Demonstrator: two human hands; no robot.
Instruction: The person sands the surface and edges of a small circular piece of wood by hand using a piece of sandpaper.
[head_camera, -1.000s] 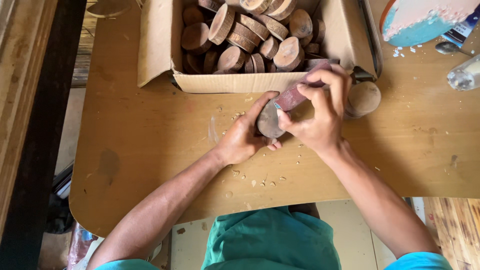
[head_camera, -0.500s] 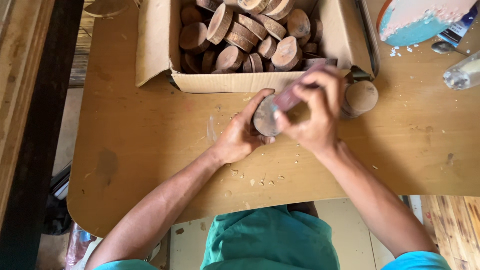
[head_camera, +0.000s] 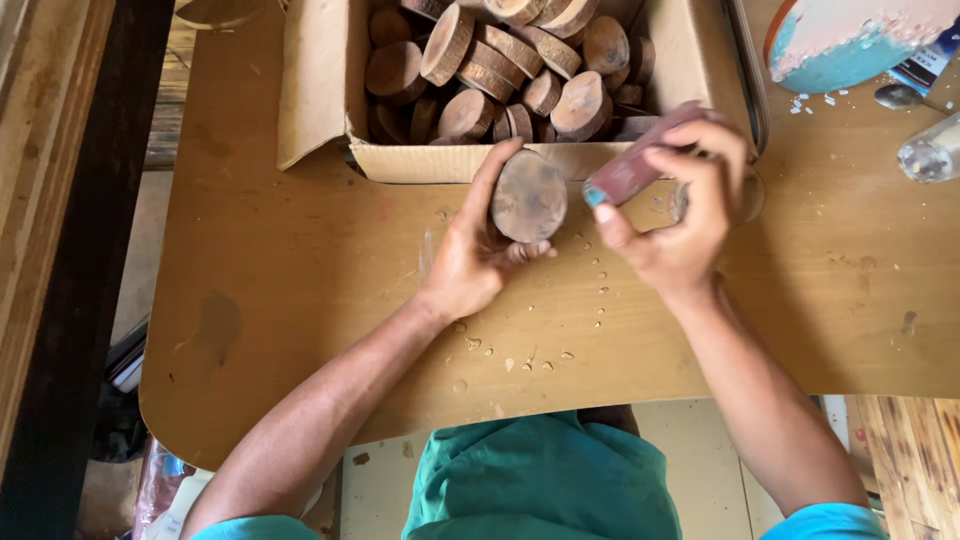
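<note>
Wood work ran on a tabletop (head_camera: 300, 290) with rounded corners, its bare face dotted with small chips near the hands. At the far edge stood an open cardboard box (head_camera: 315, 90) heaped with round wood slices (head_camera: 470, 50). Beside it, to the right, lay a round slab (head_camera: 850, 50) coated pink and teal, with a spoon and a clear bottle at its edge.

Half a second before, both hands had been pressed together over one slice and the sanding piece had covered it. Now they had parted. The left hand (head_camera: 470, 265) held the slice (head_camera: 528, 196) upright just in front of the box, its flat face bared to the camera, fingers wrapped behind and under it. The right hand (head_camera: 690, 215) had lifted off to the right, its grip closed on a reddish sandpaper block (head_camera: 625, 175). That break suggested a rubbing stroke had ended and the face was being checked.
</note>
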